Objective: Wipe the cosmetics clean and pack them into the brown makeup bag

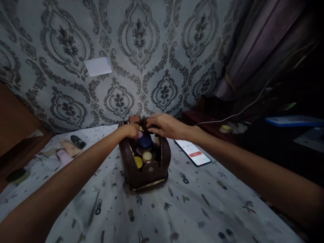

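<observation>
A dark brown zip bag [148,178] stands open on the patterned white sheet. Inside it are a blue-lidded jar [145,143], a yellow lid [138,162], a cream-coloured lid [147,157] and small tubes. At the bag's back left rim is my left hand [131,130], its fingers curled down beside a pinkish item; what they hold, if anything, is hidden. My right hand [162,125] reaches over the back right rim with its fingers bent and apart, and nothing shows between them.
A lit phone [193,152] lies right of the bag. Tubes, including a peach one [69,147] and a dark one [78,141], lie at the left near a round dark container [17,176]. A white cable [243,111] runs at the right, near a purple curtain [260,44].
</observation>
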`<action>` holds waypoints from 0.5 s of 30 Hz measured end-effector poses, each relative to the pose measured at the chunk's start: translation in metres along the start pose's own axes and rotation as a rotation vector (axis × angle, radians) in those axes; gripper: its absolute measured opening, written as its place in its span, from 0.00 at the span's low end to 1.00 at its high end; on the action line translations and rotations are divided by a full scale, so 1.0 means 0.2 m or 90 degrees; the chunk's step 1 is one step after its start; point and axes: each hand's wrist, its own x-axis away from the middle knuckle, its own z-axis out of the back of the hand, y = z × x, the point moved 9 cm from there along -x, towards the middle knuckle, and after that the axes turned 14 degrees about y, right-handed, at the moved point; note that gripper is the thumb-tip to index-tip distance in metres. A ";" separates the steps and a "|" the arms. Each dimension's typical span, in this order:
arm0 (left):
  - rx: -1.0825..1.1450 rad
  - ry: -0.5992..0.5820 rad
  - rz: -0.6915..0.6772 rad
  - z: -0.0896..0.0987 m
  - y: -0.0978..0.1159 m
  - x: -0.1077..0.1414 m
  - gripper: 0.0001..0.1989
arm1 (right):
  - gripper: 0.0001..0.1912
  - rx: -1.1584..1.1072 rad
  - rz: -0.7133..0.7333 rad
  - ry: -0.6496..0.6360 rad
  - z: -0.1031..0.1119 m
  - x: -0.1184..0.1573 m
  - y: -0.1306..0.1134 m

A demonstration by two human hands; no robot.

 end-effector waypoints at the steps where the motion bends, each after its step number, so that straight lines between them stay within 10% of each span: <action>1: -0.005 -0.005 0.006 -0.01 -0.01 0.00 0.21 | 0.08 0.001 0.002 0.001 0.00 0.00 0.00; 15: -0.008 0.004 -0.015 -0.02 0.04 -0.02 0.18 | 0.08 0.016 0.001 -0.010 -0.01 -0.01 -0.02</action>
